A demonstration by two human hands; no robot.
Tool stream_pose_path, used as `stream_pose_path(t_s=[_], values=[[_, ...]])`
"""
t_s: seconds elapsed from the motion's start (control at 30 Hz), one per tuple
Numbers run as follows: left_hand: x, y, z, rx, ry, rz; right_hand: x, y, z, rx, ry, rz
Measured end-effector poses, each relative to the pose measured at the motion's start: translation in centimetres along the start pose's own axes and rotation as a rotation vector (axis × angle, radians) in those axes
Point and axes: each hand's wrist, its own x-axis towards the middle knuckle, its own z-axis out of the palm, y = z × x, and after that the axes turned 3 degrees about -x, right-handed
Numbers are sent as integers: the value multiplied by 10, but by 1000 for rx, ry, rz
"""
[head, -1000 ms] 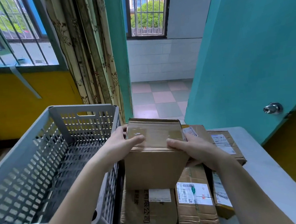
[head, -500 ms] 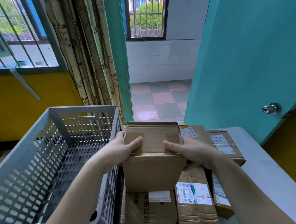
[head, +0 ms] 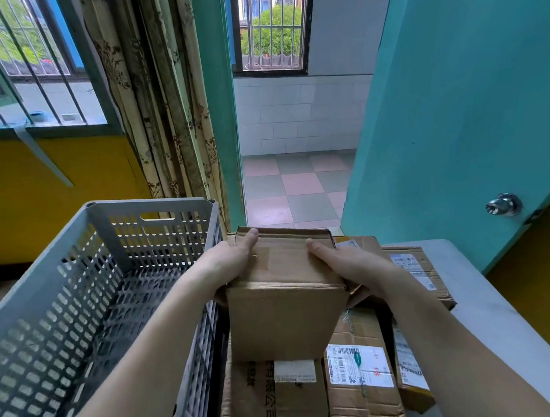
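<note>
A plain brown cardboard box point(head: 286, 307) is held up above a pile of parcels. My left hand point(head: 229, 266) grips its left side, thumb lying on the taped top. My right hand point(head: 344, 265) grips the right side, thumb on top too, fingers hidden under the box. Beneath it lie several cardboard parcels point(head: 358, 374) with white shipping labels, resting on a grey table point(head: 486, 308). A grey perforated plastic crate point(head: 88, 284) stands just left of the box, nothing visible inside it.
A teal door point(head: 454, 100) with a metal knob point(head: 503, 205) stands open at the right. A patterned curtain point(head: 164, 102) hangs behind the crate. A doorway ahead shows a checkered tile floor point(head: 295, 187). The left wall is yellow under a barred window.
The box has tipped so that its top faces me more and it sits slightly lower and closer. Both thumbs have slid further onto the top.
</note>
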Motion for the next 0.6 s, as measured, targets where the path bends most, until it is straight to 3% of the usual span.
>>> stream_pose_path(t_s=[0.17, 0.6], values=[[4, 9, -11, -67, -2, -77, 0, -15, -12, -32, 81, 51], [9, 10, -1, -85, -13, -94, 11, -4, -8, 56, 50, 26]])
